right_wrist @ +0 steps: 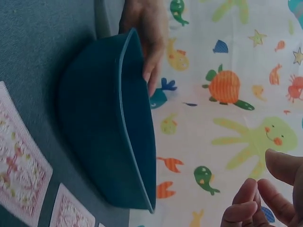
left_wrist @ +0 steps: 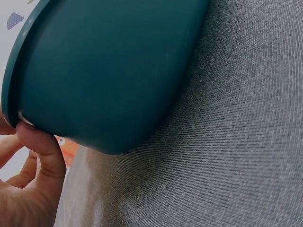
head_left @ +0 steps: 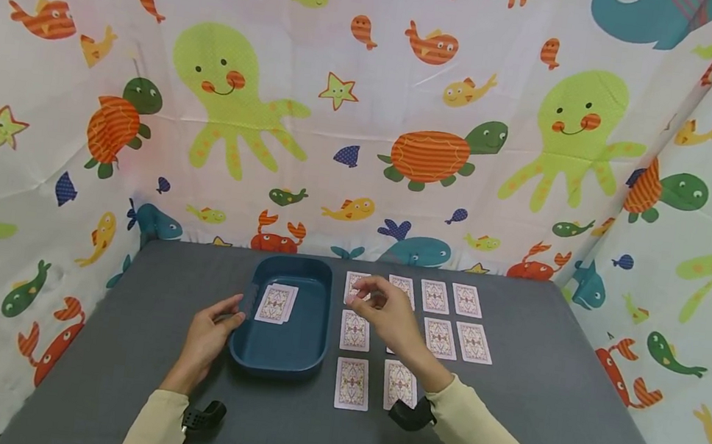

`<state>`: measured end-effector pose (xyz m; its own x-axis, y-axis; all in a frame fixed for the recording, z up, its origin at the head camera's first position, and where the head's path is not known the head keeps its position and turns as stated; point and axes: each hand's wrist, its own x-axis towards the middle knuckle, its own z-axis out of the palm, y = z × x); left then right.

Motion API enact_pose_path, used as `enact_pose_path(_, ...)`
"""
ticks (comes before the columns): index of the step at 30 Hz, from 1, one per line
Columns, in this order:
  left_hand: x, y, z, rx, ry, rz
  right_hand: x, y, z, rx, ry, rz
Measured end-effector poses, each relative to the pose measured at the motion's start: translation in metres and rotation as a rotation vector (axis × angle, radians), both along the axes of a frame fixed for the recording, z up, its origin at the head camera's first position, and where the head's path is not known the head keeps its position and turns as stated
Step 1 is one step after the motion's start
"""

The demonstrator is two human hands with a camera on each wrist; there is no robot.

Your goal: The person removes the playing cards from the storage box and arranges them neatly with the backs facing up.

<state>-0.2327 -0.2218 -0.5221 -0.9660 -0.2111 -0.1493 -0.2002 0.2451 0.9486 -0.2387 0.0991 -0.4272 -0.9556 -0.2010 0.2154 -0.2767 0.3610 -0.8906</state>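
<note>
A deep blue-green plastic tub [head_left: 275, 358] stands on the table, with at least two overlapping playing cards [head_left: 275, 304] face down inside. My left hand [head_left: 206, 337] grips the tub's left edge; in the left wrist view the thumb [left_wrist: 40, 139] lies just under the rim. My right hand [head_left: 389, 319] hovers over face-down cards to the right of the tub. Its thumb and fingers are bent and apart, and nothing shows between them. Near it lie a card [head_left: 355, 331] and a front-row card [head_left: 352, 384]. The hand and forearm partly cover several cards.
Several face-down cards lie in rows right of the tub, among them a far-right card [head_left: 474, 343] and a back-row card [head_left: 468, 301]. A grey cloth covers the table [head_left: 545, 423]. A curtain with sea animals [head_left: 342, 228] hangs behind and at both sides.
</note>
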Motion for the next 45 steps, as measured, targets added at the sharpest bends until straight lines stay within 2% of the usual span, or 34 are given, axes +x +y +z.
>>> enact_pose_path(6,0.002,0.000,0.002,-0.001,0.023,-0.009,-0.004,-0.020,0.000,-0.022,-0.019,0.027)
enact_pose_path(17,0.002,0.000,0.001,0.000,0.015,-0.009,-0.015,-0.060,0.006,-0.033,-0.062,0.087)
enact_pose_path(26,0.001,0.000,0.001,-0.008,0.015,-0.004,-0.027,-0.087,0.005,0.001,-0.045,0.094)
enact_pose_path(33,0.001,0.001,0.001,-0.011,0.016,-0.007,-0.040,-0.103,-0.004,0.028,-0.045,0.077)
enact_pose_path(45,0.001,-0.001,0.001,-0.012,0.019,-0.008,-0.063,-0.129,-0.026,0.082,-0.122,0.015)
